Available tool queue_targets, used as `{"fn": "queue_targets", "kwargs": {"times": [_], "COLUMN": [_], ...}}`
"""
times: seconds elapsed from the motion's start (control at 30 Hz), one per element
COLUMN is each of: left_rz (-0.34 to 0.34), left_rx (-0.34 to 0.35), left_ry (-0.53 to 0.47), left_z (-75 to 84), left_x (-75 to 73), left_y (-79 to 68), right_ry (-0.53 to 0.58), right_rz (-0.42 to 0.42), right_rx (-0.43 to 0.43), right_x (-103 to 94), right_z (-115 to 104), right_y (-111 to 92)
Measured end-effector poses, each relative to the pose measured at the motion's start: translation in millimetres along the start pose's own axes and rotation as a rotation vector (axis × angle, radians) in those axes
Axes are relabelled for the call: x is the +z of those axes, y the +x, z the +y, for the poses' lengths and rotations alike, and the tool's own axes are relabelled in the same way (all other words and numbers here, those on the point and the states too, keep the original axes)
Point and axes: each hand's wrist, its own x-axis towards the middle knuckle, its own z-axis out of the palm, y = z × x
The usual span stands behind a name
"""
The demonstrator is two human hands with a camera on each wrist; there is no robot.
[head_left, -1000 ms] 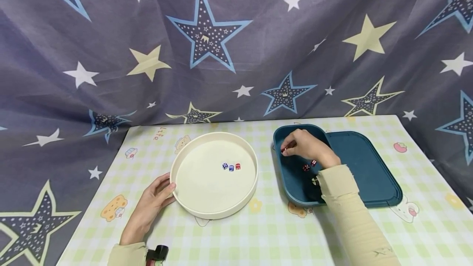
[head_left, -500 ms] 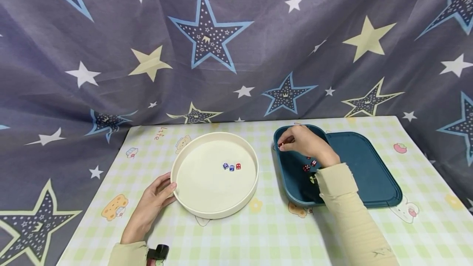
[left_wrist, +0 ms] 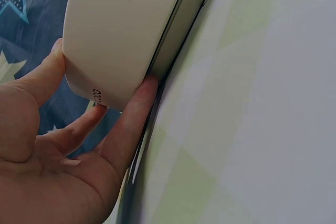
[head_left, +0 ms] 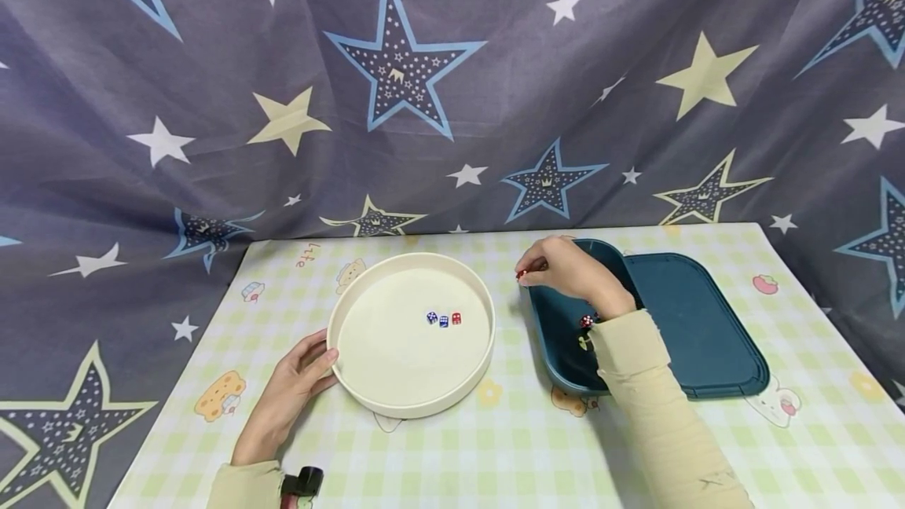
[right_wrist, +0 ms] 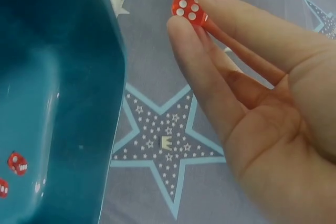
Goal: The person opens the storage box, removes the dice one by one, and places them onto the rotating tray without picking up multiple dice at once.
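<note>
My right hand (head_left: 566, 267) pinches a red die (right_wrist: 188, 8) with white dots between thumb and fingertips. It is held above the left rim of a dark blue rectangular bin (head_left: 566, 379). Inside the bin lie more red dice (right_wrist: 17, 163), partly hidden by the right wrist in the head view. My left hand (head_left: 290, 383) grips the left side of a round cream tray (head_left: 396, 368), with the thumb at its rim and fingers against the wall and lower edge. Two blue dice (head_left: 432, 318) and one red die (head_left: 456, 319) sit on the tray's floor, right of its middle.
A flat dark blue tray or lid (head_left: 700, 328) lies right up against the bin. Green-checked cloth (head_left: 452, 462) covers the table, with a strip of it between the round tray and the bin. A star-printed curtain (head_left: 438, 163) hangs behind.
My right hand has risen from inside the bin and moved left over its rim with the red die. The left hand and round tray stay where they were.
</note>
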Motion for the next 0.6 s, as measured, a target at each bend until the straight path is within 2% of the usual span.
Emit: {"fn": "queue_targets", "kwargs": {"times": [0.6], "left_rz": [-0.001], "left_rx": [-0.003], "left_ry": [-0.007], "left_z": [0.3], "left_x": [-0.5], "left_y": [-0.2], "right_ry": [-0.001], "right_rz": [-0.047], "right_rx": [-0.045], "right_x": [19.2], "right_z": [-26.7], "right_y": [24.2]}}
